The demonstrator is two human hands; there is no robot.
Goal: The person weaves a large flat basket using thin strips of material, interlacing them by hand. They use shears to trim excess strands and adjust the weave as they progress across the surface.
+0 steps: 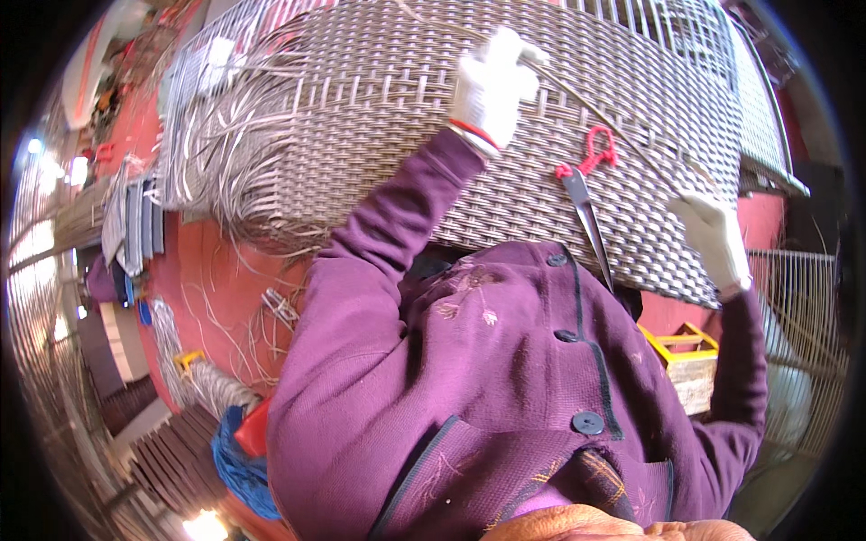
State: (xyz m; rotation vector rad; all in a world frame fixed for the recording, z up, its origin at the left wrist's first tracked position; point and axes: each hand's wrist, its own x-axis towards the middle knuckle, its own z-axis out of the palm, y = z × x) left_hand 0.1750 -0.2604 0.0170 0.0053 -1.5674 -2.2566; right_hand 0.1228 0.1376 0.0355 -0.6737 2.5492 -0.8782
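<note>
A large panel of grey-brown woven wicker (388, 135) lies in front of me. My left hand (492, 95), in a white glove with a red cuff, is closed over the far middle of the weave and grips a long flat weaving strand (591, 108). The strand slants down to the right across the panel, toward my right hand (711, 236). That hand, also white-gloved, is at the panel's right edge with its fingers bent in around the strand's end. Between both hands, scissors (582, 194) with red handles rest on the weave, blades toward me.
Loose strand ends (239, 171) hang in a thick fringe on the panel's left. Cut strands (244, 334) litter the red floor. A yellow-rimmed box (690, 361) stands below the right edge, and a blue bundle (242, 464) lies at lower left beside stacked brown slats (185, 460).
</note>
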